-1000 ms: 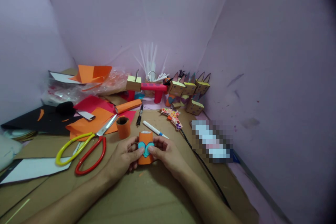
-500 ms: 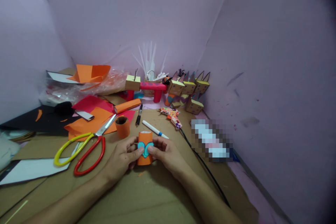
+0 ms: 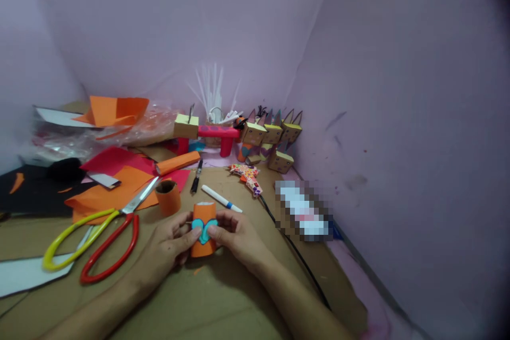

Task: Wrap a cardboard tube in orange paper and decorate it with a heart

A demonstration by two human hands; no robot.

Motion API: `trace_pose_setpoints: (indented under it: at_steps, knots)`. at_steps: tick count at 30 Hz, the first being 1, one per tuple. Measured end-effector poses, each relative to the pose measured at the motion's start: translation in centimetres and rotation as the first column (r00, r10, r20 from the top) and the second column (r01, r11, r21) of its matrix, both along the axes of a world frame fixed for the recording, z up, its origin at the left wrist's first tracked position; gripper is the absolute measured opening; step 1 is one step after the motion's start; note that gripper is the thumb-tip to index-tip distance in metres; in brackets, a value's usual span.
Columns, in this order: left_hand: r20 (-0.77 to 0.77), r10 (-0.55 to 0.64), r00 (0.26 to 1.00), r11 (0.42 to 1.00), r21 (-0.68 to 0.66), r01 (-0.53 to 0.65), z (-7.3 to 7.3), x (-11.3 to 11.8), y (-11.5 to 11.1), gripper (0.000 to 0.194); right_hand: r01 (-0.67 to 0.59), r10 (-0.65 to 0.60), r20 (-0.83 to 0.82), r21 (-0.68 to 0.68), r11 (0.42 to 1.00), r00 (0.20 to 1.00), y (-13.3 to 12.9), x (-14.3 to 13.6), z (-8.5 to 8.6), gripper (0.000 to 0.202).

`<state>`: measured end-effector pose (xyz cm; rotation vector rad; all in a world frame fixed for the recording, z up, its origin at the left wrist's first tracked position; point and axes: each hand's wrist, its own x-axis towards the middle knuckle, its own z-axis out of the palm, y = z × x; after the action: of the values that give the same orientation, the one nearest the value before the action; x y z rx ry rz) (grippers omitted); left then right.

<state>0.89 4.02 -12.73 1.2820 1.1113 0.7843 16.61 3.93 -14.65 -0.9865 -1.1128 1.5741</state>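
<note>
Between my hands an orange paper-covered tube (image 3: pixel 204 210) stands upright, close above or on the cardboard. On its front lies a blue paper heart (image 3: pixel 204 229) with a dark outline. My left hand (image 3: pixel 169 241) grips the tube from the left, its thumb pressed on the heart. From the right my right hand (image 3: pixel 239 236) holds it the same way, thumb on the heart's other lobe. The fingers behind the tube are partly hidden. A second, shorter orange tube (image 3: pixel 169 202) stands beyond my left hand. A white marker with a blue band (image 3: pixel 219 197) lies just behind my right hand.
Large scissors with yellow and red handles (image 3: pixel 109 234) lie open at left. A patterned glue gun (image 3: pixel 247 175) trails a black cord (image 3: pixel 295 247) along the right. Orange paper (image 3: pixel 115 191), a black pen (image 3: pixel 196 176) and box-headed figures (image 3: pixel 255 133) sit farther back.
The whole view has shifted, so things appear farther left. Both hands keep their hold on the tube, thumbs still pressing the heart.
</note>
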Motion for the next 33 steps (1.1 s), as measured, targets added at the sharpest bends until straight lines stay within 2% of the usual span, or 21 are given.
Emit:
trace_pose_setpoints:
  at_steps: [7, 14, 18, 22, 30, 33]
  knots:
    - [-0.051, -0.025, 0.998, 1.000, -0.020, 0.024, -1.1, -0.4, 0.5, 0.051, 0.026, -0.026, 0.000, -0.028, 0.999, 1.000, 0.2, -0.1, -0.3, 0.048]
    - [-0.101, -0.017, 0.995, 1.000, -0.001, 0.017, -0.6, -0.3, 0.2, 0.051, 0.016, -0.018, -0.068, -0.027, 1.000, 0.998, 0.1, -0.3, 0.0, 0.045]
    - [-0.072, -0.015, 0.997, 0.999, -0.036, 0.012, -0.8, -0.3, 0.3, 0.061, 0.027, -0.029, -0.054, -0.040, 0.999, 0.998, 0.0, -0.2, 0.3, 0.045]
    - [-0.088, -0.036, 0.995, 0.999, 0.008, 0.037, -1.1, -0.4, 0.5, 0.062, 0.048, -0.049, -0.038, -0.029, 0.998, 0.998, 0.0, -0.2, 0.5, 0.034]
    - [-0.002, 0.043, 0.999, 0.998, 0.044, -0.042, -0.3, 0.3, -0.4, 0.054, 0.081, -0.081, -0.015, -0.005, 0.997, 0.997, -0.1, -0.2, 0.7, 0.022]
    - [-0.030, 0.000, 1.000, 0.999, 0.044, 0.001, -0.6, 0.2, -0.1, 0.047, 0.087, -0.087, -0.013, 0.016, 0.996, 0.996, -0.1, -0.2, 0.9, 0.019]
